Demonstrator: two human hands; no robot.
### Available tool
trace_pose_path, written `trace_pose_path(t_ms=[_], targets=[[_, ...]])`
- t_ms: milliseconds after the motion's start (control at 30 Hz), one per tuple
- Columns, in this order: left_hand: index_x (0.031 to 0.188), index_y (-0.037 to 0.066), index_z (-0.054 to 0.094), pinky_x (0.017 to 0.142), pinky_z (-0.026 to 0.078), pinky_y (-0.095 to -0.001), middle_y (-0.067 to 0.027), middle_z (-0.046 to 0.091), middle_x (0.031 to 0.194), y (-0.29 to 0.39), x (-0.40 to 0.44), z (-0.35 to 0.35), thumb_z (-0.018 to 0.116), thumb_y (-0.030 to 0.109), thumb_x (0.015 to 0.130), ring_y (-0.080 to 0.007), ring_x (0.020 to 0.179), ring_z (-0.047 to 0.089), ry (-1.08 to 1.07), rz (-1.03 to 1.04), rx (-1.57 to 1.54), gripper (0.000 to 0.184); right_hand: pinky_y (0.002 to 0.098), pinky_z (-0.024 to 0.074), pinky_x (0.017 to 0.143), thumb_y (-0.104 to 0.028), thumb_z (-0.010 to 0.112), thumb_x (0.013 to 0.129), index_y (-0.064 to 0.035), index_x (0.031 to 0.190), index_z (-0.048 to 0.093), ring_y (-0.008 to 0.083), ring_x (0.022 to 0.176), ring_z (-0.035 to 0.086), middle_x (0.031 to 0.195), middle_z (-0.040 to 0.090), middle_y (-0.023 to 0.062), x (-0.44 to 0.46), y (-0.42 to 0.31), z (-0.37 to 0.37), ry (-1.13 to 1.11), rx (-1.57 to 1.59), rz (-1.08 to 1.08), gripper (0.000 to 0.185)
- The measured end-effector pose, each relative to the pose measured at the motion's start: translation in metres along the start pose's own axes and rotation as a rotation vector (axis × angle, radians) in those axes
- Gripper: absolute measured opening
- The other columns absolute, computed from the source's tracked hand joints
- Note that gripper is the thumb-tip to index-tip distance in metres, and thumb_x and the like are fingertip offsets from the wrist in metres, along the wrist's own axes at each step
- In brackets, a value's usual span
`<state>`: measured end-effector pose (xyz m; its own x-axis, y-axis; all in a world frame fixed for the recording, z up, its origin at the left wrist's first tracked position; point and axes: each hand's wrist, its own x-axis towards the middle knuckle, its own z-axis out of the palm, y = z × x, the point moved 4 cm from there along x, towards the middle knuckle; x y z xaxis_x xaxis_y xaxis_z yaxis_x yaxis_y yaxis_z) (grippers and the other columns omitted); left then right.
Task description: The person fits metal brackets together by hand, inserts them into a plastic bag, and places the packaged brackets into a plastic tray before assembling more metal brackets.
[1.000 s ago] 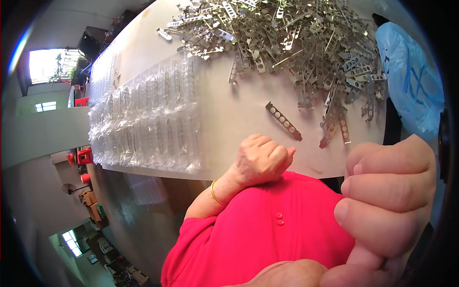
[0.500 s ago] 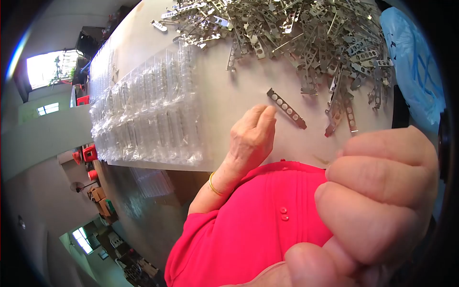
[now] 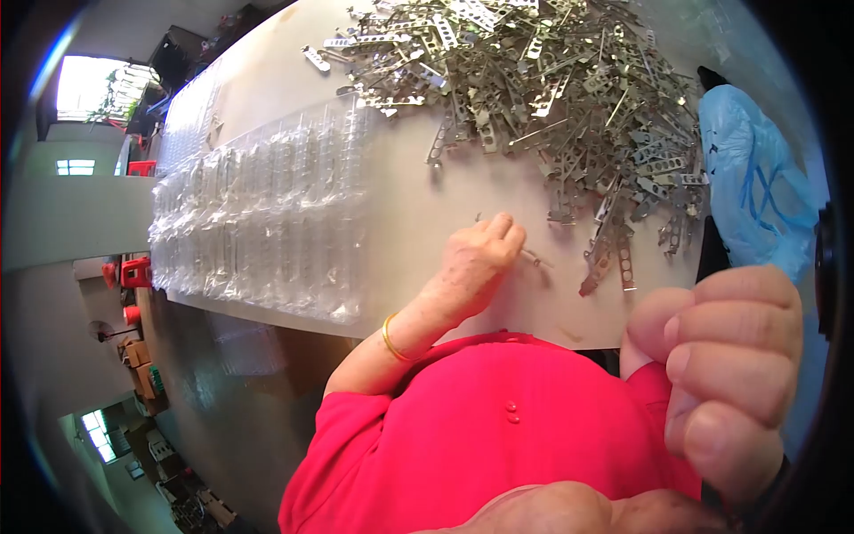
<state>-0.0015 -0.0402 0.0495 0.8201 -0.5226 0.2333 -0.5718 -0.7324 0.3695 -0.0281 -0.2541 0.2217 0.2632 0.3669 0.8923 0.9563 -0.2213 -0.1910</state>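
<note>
My left hand (image 3: 485, 258), with a gold bangle at the wrist, is over the table in front of the red shirt. Its fingers are closed on a perforated metal bracket (image 3: 536, 259), a narrow strip whose ends show blurred on both sides of the hand. My right hand (image 3: 734, 356) is raised close to the camera at the right, fingers curled into a fist. Whatever it may hold is hidden behind the fingers. Beyond the hands lies a large heap of similar metal brackets (image 3: 569, 107), several of which spread toward the front of the table.
Clear plastic trays (image 3: 258, 214) with many narrow slots lie on the left of the pale table (image 3: 400, 178). A blue plastic bag (image 3: 756, 178) sits at the right edge. Red stools (image 3: 136, 272) and cardboard boxes (image 3: 138, 356) stand on the floor further left.
My left hand has closed on the bracket that lay loose on the table. My right fist has shifted and appears smaller. The whole view has moved slightly.
</note>
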Motion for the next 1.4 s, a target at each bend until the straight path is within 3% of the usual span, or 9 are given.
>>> trace_pose_path(t_ms=[100, 233, 433, 533, 633, 933, 1067, 1200, 1400], targets=[[0.089, 0.006, 0.06, 0.056, 0.049, -0.0383, -0.0097, 0.059, 0.075, -0.007, 0.007, -0.008, 0.068, 0.002, 0.082, -0.0294, 0.063, 0.06, 0.143, -0.058, -0.108, 0.012, 0.0316, 0.0404, 0.048, -0.015, 0.058, 0.095, -0.0124, 0.123, 0.045, 0.0175, 0.057, 0.048, 0.081, 0.053, 0.0037, 0.024, 0.006, 0.019, -0.03, -0.034, -0.023, 0.031], [0.096, 0.001, 0.062, 0.05, 0.04, -0.0203, 0.0001, 0.065, 0.077, -0.023, 0.03, -0.019, 0.069, 0.009, 0.094, -0.0002, 0.063, 0.051, 0.217, -0.378, -1.027, 0.01, 0.0294, 0.0432, 0.054, -0.007, 0.056, 0.095, -0.0028, 0.114, 0.053, 0.0174, 0.061, 0.052, 0.081, 0.058, 0.0098, 0.034, 0.024, 0.024, 0.009, -0.014, 0.15, 0.02], [0.098, 0.004, 0.057, 0.042, 0.039, -0.0192, -0.0115, 0.069, 0.083, -0.062, 0.036, 0.003, 0.063, 0.015, 0.098, -0.008, 0.049, 0.055, 0.167, -0.599, -1.726, 0.013, 0.0267, 0.0479, 0.069, -0.001, 0.058, 0.093, 0.0038, 0.105, 0.065, 0.0164, 0.075, 0.061, 0.092, 0.067, 0.0128, 0.037, 0.041, 0.057, 0.104, -0.064, 0.482, 0.015], [0.098, 0.004, 0.057, 0.04, 0.039, -0.0192, -0.0113, 0.069, 0.083, -0.067, 0.034, 0.01, 0.064, 0.017, 0.098, -0.0086, 0.05, 0.056, 0.179, -0.552, -1.797, 0.014, 0.0261, 0.0486, 0.075, -0.002, 0.059, 0.094, 0.0011, 0.107, 0.068, 0.016, 0.083, 0.064, 0.1, 0.068, 0.0093, 0.036, 0.062, 0.07, -0.059, -0.094, 0.569, 0.016], [0.098, 0.004, 0.057, 0.04, 0.038, -0.0192, -0.011, 0.069, 0.083, -0.067, 0.031, 0.008, 0.064, 0.017, 0.098, -0.0086, 0.05, 0.056, 0.192, -0.563, -1.778, 0.014, 0.0273, 0.0488, 0.067, -0.004, 0.059, 0.095, -0.0011, 0.108, 0.065, 0.0161, 0.075, 0.062, 0.089, 0.066, 0.0085, 0.031, 0.084, 0.09, -0.214, -0.078, 0.503, 0.014], [0.105, 0.005, 0.058, 0.051, 0.043, -0.0197, -0.0104, 0.068, 0.085, -0.05, 0.025, 0.007, 0.056, 0.017, 0.102, -0.0102, 0.069, 0.061, 0.035, -0.389, -2.036, 0.013, 0.0276, 0.0495, 0.087, -0.02, 0.058, 0.101, -0.0014, 0.135, 0.053, 0.0144, 0.103, 0.061, 0.113, 0.063, 0.0059, -0.053, 0.116, 0.13, -0.37, 0.712, 1.271, 0.038], [0.111, 0.004, 0.06, 0.058, 0.047, -0.0228, -0.0093, 0.067, 0.086, -0.039, 0.026, 0.007, 0.058, 0.018, 0.101, -0.0113, 0.071, 0.063, -0.061, -0.421, -2.025, 0.018, 0.0283, 0.0503, 0.083, -0.023, 0.06, 0.1, 0.0022, 0.131, 0.054, 0.0139, 0.092, 0.064, 0.107, 0.066, 0.0071, -0.067, 0.108, 0.133, -0.42, 1.023, 1.358, 0.04], [0.116, 0.003, 0.06, 0.062, 0.049, -0.0245, -0.0099, 0.069, 0.09, -0.037, 0.026, 0.016, 0.055, 0.02, 0.103, -0.012, 0.073, 0.063, -0.127, -0.373, -1.919, 0.022, 0.0267, 0.0494, 0.078, -0.019, 0.066, 0.097, 0.0001, 0.116, 0.061, 0.0105, 0.085, 0.063, 0.094, 0.066, 0.0043, -0.078, 0.106, 0.136, -0.216, 1.196, 1.374, 0.028], [0.115, 0.001, 0.06, 0.074, 0.053, -0.0284, -0.0141, 0.071, 0.102, -0.024, 0.029, 0.013, 0.049, 0.027, 0.106, -0.0192, 0.087, 0.068, -0.089, -0.522, -1.954, 0.03, 0.0242, 0.0489, 0.074, -0.02, 0.068, 0.096, -0.0036, 0.101, 0.06, 0.0074, 0.082, 0.061, 0.085, 0.065, 0.0013, -0.103, 0.12, 0.125, -0.142, 0.841, 1.431, 0.019]])
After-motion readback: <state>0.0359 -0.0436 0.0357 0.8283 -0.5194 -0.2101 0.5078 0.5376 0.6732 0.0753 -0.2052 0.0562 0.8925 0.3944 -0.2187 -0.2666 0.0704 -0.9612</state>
